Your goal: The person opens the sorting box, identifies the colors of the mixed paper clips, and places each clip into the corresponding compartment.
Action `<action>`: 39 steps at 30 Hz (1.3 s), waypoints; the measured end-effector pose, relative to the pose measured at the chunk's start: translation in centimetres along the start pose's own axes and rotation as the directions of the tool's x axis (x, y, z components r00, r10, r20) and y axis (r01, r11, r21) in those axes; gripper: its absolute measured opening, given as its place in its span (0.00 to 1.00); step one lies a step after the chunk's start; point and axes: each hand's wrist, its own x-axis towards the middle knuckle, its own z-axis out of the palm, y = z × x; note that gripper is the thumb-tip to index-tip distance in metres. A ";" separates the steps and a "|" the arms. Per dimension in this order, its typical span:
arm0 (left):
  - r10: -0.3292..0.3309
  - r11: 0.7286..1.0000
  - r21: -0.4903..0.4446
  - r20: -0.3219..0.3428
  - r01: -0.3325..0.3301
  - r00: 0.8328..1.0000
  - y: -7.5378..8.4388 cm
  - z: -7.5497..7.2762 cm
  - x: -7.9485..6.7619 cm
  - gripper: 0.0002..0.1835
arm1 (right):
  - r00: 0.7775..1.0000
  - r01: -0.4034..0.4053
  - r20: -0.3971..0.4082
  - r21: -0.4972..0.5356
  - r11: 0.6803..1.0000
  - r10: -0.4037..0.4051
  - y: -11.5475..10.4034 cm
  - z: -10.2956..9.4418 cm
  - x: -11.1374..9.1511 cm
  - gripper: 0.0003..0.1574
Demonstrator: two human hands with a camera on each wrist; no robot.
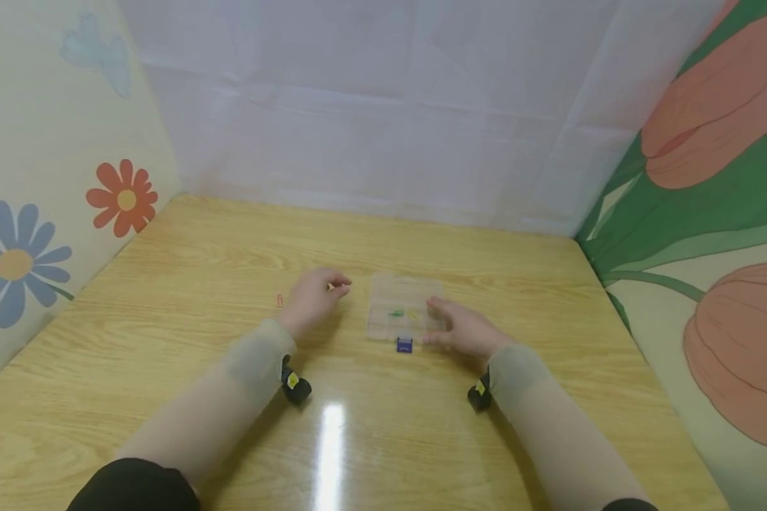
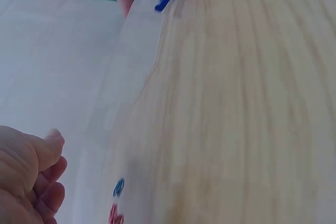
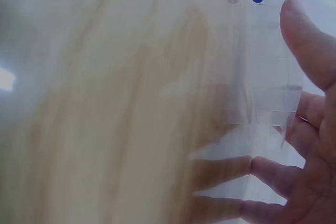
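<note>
A clear plastic box [image 1: 384,284] with a blue latch [image 1: 405,345] lies on the table. In it show a green paper clip [image 1: 397,313] and a yellow one [image 1: 413,314]. My left hand [image 1: 313,299] is left of the box, apart from it, its fingers loosely bent with nothing visible between them. Near it on the table is a red paper clip [image 1: 280,301]; the left wrist view shows a blue clip [image 2: 119,187] beside red. At the box's right side is my right hand [image 1: 465,328], thumb near the front corner, fingers spread along the edge, seemingly touching it.
The wooden table [image 1: 230,241] meets a white cloth [image 1: 358,128] at the back. Painted panels with flowers, such as a blue flower [image 1: 14,264] and a pink tulip [image 1: 741,355], stand at the left and right.
</note>
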 end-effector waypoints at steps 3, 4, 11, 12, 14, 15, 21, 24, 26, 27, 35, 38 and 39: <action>-0.027 1.000 0.006 -0.017 0.028 0.999 -0.6 -1.2 -0.4 0.12 | 1.000 -0.004 0.000 0.002 1.000 0.004 0.0 0.0 0.0 0.57; -0.038 0.999 0.006 -0.022 0.038 0.999 -0.9 -1.6 -0.6 0.12 | 1.000 -0.004 -0.001 -0.001 1.000 0.004 0.0 0.0 0.0 0.57; -0.091 0.996 0.002 -0.035 0.092 0.995 -3.4 -3.5 -1.3 0.13 | 1.000 0.016 -0.005 -0.035 0.999 -0.016 0.0 0.1 0.1 0.57; -0.097 0.995 -0.003 -0.034 0.097 0.995 -3.8 -3.7 -1.5 0.13 | 1.000 0.016 -0.004 -0.038 0.999 -0.016 0.0 0.1 0.1 0.57; -0.104 0.995 0.001 -0.040 0.104 0.994 -4.4 -4.0 -1.7 0.13 | 1.000 0.016 -0.004 -0.042 0.999 -0.016 0.0 0.0 0.1 0.57; -0.107 0.994 0.001 -0.043 0.107 0.993 -4.7 -4.1 -1.7 0.13 | 1.000 0.016 -0.004 -0.040 0.999 -0.016 0.0 0.0 0.1 0.57; -0.114 0.993 0.034 -0.052 0.116 0.992 -6.1 -5.1 -2.2 0.12 | 1.000 0.021 -0.007 -0.035 0.999 -0.021 -0.1 0.0 0.0 0.56; -0.116 0.991 0.064 -0.042 0.119 0.992 -6.5 -5.7 -2.5 0.12 | 1.000 0.022 -0.009 -0.035 0.999 -0.022 0.0 0.0 0.0 0.55; -0.121 0.987 0.103 -0.027 0.123 0.992 -6.8 -6.0 -2.6 0.12 | 1.000 0.021 -0.009 -0.027 0.999 -0.021 -0.1 0.0 -0.1 0.56; -0.126 0.984 0.126 -0.018 0.127 0.992 -7.0 -6.2 -2.7 0.12 | 1.000 0.021 -0.009 -0.023 1.000 -0.021 -0.1 0.0 -0.1 0.55; -0.158 0.953 0.271 0.072 0.133 0.985 -7.6 -6.6 -3.0 0.12 | 1.000 0.016 -0.011 -0.024 1.000 -0.016 -0.2 0.0 -0.1 0.55; -0.173 0.952 0.269 0.083 0.145 0.981 -7.4 -6.7 -3.0 0.11 | 1.000 0.005 -0.009 -0.016 1.000 -0.005 -0.3 0.0 -0.2 0.56; -0.181 0.952 0.267 0.085 0.152 0.980 -7.3 -6.7 -3.0 0.10 | 1.000 0.003 -0.009 -0.011 1.000 -0.003 -0.4 0.0 -0.2 0.56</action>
